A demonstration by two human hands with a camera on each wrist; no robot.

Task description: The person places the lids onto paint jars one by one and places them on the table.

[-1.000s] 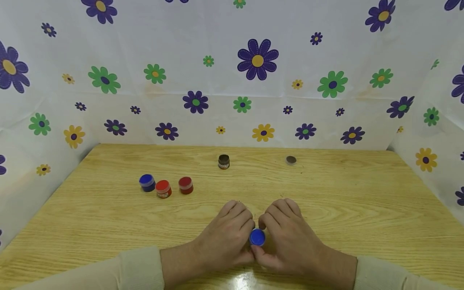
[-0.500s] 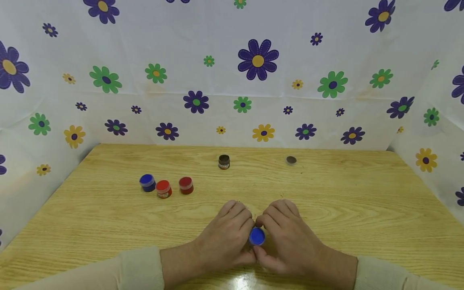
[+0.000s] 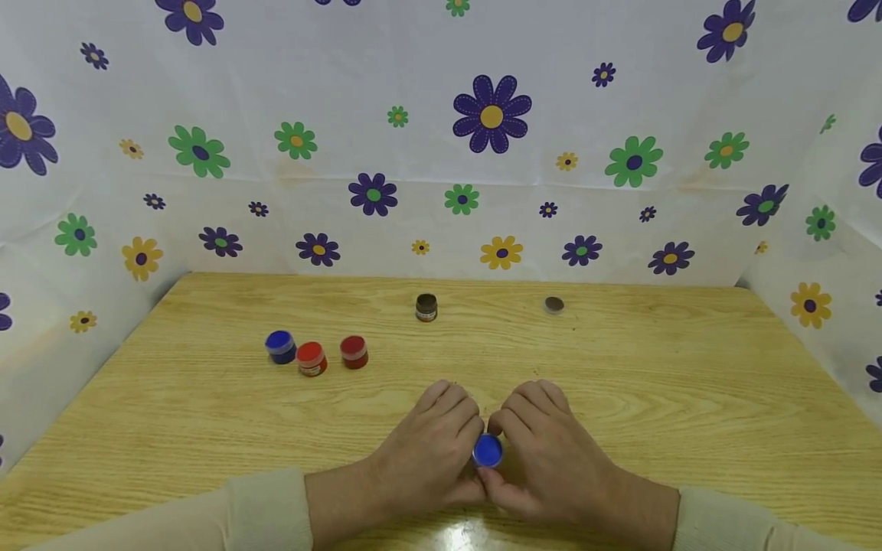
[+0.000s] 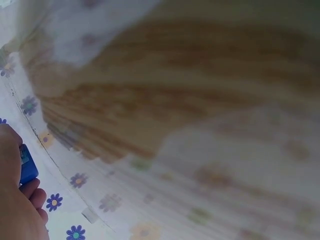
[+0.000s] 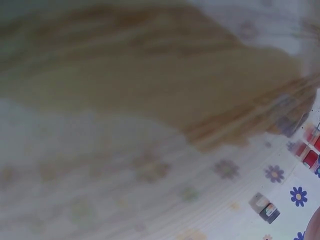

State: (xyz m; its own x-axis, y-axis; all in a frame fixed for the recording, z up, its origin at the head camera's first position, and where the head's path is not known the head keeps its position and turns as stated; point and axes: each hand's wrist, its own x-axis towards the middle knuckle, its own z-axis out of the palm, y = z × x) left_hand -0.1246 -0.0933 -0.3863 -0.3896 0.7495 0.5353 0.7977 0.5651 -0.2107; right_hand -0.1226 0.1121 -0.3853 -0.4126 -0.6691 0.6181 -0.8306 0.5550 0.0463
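Note:
A small blue paint jar [image 3: 488,451] is held between both hands near the front of the table, its round blue top facing up. From its left side the left hand [image 3: 429,453] grips it, fingers curled. The right hand [image 3: 554,455] pinches it at the right, thumb at the near edge and index finger at the far edge. Most of the jar's side is hidden by the hands in the head view. In the left wrist view, part of the blue jar [image 4: 28,167] shows beside curled fingers [image 4: 37,196].
At the left stand a dark blue jar [image 3: 280,347], a bright red jar [image 3: 311,359] and a dark red jar [image 3: 354,352]. Farther back is a dark brown jar [image 3: 426,308], with a small round dark lid [image 3: 554,305] to its right. A flowered cloth [image 3: 331,153] encloses the wooden table [image 3: 654,367].
The right hand's thumb and index finger shift slightly around the jar's rim. The left hand and the other jars stay in place.

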